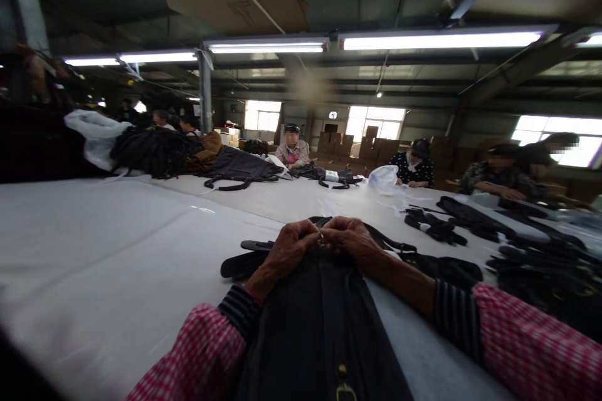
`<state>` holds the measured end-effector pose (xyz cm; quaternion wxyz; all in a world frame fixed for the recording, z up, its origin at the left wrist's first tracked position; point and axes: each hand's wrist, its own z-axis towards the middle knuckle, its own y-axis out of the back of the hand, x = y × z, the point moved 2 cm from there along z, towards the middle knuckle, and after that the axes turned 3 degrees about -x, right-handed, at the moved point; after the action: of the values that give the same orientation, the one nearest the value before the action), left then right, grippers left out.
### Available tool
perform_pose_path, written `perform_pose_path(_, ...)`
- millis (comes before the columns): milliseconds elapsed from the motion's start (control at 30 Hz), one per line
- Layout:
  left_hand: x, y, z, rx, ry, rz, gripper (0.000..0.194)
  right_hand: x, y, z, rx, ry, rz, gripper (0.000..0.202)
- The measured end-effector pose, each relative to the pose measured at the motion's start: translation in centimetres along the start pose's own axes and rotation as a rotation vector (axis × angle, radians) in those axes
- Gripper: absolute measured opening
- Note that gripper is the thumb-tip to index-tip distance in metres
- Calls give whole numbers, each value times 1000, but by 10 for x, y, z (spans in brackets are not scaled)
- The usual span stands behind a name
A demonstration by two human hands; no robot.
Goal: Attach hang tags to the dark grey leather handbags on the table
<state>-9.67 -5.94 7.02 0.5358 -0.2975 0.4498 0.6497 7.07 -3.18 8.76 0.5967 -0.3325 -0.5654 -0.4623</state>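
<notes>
A black bag [301, 319] lies lengthwise in front of me, with a central strap and a brass-coloured buckle [345, 392] at its near end. At its far end my left hand [292, 245] and my right hand [350, 239] meet, both closed in a pinch. Between their fingertips shows a small shiny metal ring [321, 238]; its exact kind is too small to tell. Black straps [244, 261] stick out beside my left hand. Another black strap with a buckle [408, 249] runs off to the right of my right hand.
The white table [117, 263] stretches left and ahead. Bundled black straps [433, 225] and dark bags [550, 276] lie at the right. More bags [155, 150] and clear plastic [383, 178] are farther back. Several people sit across the table, one in a patterned shirt [292, 153].
</notes>
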Motion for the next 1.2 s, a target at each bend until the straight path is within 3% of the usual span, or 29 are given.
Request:
perform_pose_path(233,-12,8,0,56,128,122,35,-3,-3,8,63,90,-58,24)
perform_pose_path(400,-8,11,3,109,260,44,41,-5,-4,11,72,56,25,28)
perform_pose_path(633,-12,5,-4,97,252,-123,32,-9,-7,4,23,23,75,20)
perform_pose_path(933,-4,5,-7,151,228,-235,33,-8,-8,3,31,60,7,25)
perform_pose_path(1000,-9,5,-10,156,243,-234,33,6,4,4,79,173,-176,19)
perform_pose_path(1100,-14,6,-13,139,249,-233,32,29,42,4,144,335,-539,20)
perform_pose_path(1200,-17,10,-11,123,256,-215,30,32,85,-2,226,223,-765,40)
